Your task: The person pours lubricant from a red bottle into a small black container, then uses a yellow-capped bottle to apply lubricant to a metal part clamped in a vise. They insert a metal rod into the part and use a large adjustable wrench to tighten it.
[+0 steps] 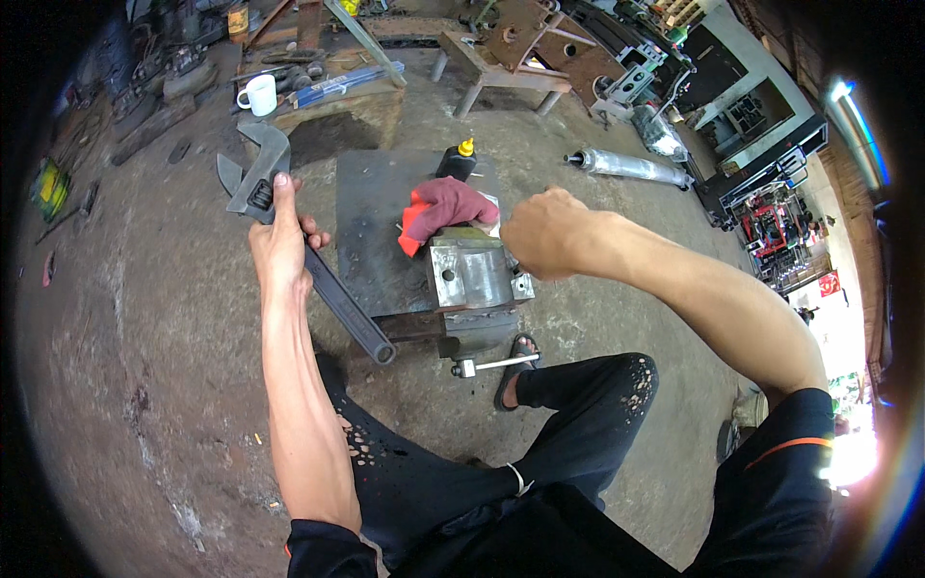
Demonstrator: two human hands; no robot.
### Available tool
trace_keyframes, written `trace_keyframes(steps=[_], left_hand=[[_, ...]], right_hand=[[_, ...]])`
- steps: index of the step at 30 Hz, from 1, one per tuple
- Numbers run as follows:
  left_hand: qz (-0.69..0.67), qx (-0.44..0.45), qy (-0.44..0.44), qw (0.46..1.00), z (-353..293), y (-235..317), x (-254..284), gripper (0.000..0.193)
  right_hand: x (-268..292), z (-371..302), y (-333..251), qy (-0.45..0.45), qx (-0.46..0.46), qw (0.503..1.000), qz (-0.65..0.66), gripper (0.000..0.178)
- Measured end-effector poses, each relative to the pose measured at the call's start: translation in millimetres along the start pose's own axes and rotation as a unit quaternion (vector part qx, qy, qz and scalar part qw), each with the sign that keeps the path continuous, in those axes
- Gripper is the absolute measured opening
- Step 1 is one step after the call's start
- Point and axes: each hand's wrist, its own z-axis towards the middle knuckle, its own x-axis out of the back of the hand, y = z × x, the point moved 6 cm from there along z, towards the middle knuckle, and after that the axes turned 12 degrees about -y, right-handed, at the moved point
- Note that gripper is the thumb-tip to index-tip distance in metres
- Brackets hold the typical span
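Observation:
My left hand [280, 243] grips a large grey adjustable wrench [258, 173] near its jaw end, the handle running down to the right past my wrist. My right hand [541, 231] is a closed fist over the right side of a grey metal block [472, 275] clamped in a bench vise [482, 332]; what it holds is hidden. A red rag [441, 207] lies behind the block, on a dark steel plate [371, 231]. A black bottle with a yellow cap [457, 161] stands behind the rag.
A white mug [258, 94] sits on a low bench at the back left. A silver cylinder [631, 166] lies on the concrete floor at the right. Rusty steel frames and scrap crowd the back. My legs in dark trousers and a sandalled foot [517, 361] lie under the vise.

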Motion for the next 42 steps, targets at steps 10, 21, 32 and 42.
trace_keyframes(steps=[10, 21, 32, 42], left_hand=[[0.011, -0.002, 0.005, 1.000, 2, 0, -1, 0.057], [0.006, -0.007, 0.010, 1.000, 3, -4, -6, 0.057], [0.017, 0.006, 0.003, 1.000, 5, -7, -7, 0.059], [0.021, -0.002, 0.008, 1.000, 2, -5, -6, 0.061]], right_hand=[[-9, -42, 39, 0.150, -0.015, 0.986, 0.074, 0.026], [-30, -24, 16, 0.218, 0.032, 0.975, 0.012, 0.021], [-31, -23, 12, 0.271, 0.054, 0.961, 0.022, 0.011], [-31, -19, 13, 0.165, 0.023, 0.985, 0.052, 0.030]])
